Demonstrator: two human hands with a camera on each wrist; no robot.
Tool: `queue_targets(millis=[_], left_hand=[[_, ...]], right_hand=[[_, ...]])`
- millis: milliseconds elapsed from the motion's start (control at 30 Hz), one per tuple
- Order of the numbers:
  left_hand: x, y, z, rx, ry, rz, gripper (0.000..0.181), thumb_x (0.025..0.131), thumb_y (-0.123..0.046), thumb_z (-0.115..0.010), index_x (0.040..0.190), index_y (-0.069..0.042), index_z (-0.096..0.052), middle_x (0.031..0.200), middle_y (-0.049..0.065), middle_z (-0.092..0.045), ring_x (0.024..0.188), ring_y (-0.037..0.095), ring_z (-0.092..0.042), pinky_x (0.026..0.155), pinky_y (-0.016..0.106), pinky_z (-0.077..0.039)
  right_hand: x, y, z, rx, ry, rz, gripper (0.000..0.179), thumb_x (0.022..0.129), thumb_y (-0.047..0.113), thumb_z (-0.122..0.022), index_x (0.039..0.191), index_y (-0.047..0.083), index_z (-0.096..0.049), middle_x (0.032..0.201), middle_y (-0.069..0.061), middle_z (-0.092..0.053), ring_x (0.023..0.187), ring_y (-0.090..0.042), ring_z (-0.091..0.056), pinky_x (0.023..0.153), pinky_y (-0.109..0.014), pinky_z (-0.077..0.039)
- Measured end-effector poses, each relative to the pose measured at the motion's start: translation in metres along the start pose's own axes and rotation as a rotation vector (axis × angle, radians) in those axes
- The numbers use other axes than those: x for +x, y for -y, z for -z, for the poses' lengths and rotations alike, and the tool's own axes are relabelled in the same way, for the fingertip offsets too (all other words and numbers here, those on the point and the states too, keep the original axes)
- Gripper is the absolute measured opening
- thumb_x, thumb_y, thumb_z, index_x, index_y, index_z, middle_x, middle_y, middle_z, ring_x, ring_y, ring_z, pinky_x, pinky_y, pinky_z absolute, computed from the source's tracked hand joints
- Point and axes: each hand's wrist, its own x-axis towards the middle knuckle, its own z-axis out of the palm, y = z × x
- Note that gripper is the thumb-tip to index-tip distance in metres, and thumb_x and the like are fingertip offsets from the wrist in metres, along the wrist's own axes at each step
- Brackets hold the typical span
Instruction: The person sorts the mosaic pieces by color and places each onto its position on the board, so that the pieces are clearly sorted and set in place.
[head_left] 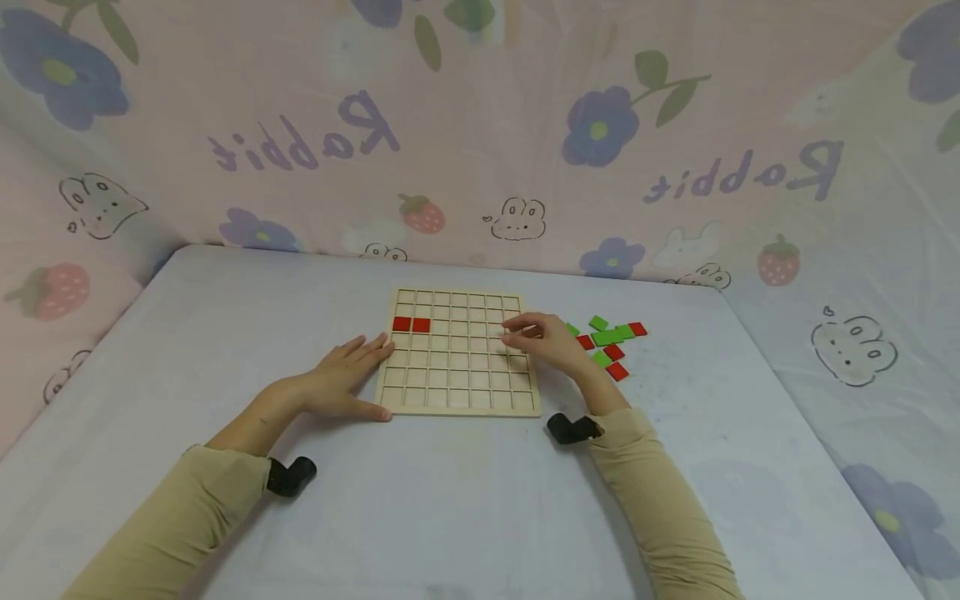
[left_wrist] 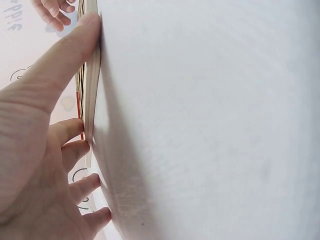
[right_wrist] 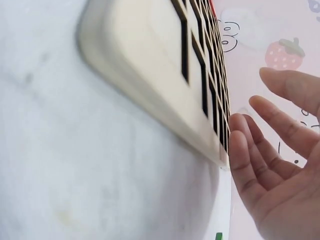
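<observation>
A pale wooden grid board (head_left: 459, 364) lies flat on the table, with two red square tiles (head_left: 422, 325) side by side in cells near its left edge. Against that left edge rests my left hand (head_left: 333, 379), fingers spread; in the left wrist view the thumb (left_wrist: 75, 45) touches the board's side. My right hand (head_left: 551, 342) hovers over the board's right edge. Its thumb and index finger stand apart with nothing between them, as the right wrist view also shows for the hand (right_wrist: 280, 170).
Right of the board, partly behind my right hand, lies a loose cluster of green tiles (head_left: 607, 337) and red tiles (head_left: 617, 372). A white cloth covers the table (head_left: 465, 508). A patterned curtain (head_left: 465, 125) hangs behind and at the sides.
</observation>
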Motion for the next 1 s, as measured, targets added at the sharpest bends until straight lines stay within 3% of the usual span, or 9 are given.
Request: queue_targets(millis=[1000], left_hand=[[0.001,0.001,0.000,0.002,0.003,0.006,0.103,0.079,-0.050,-0.073,0.152,-0.002,-0.018,0.160,0.019,-0.009,0.144,0.048,-0.001,0.113,0.065,-0.004]], right_hand=[[-0.017,-0.018,0.023,-0.004,-0.036,-0.074,0.041,0.090,0.029,-0.067,0.124,0.006,-0.062,0.125,-0.016,-0.062,0.108,-0.030,-0.061,0.086,-0.036,-0.052]])
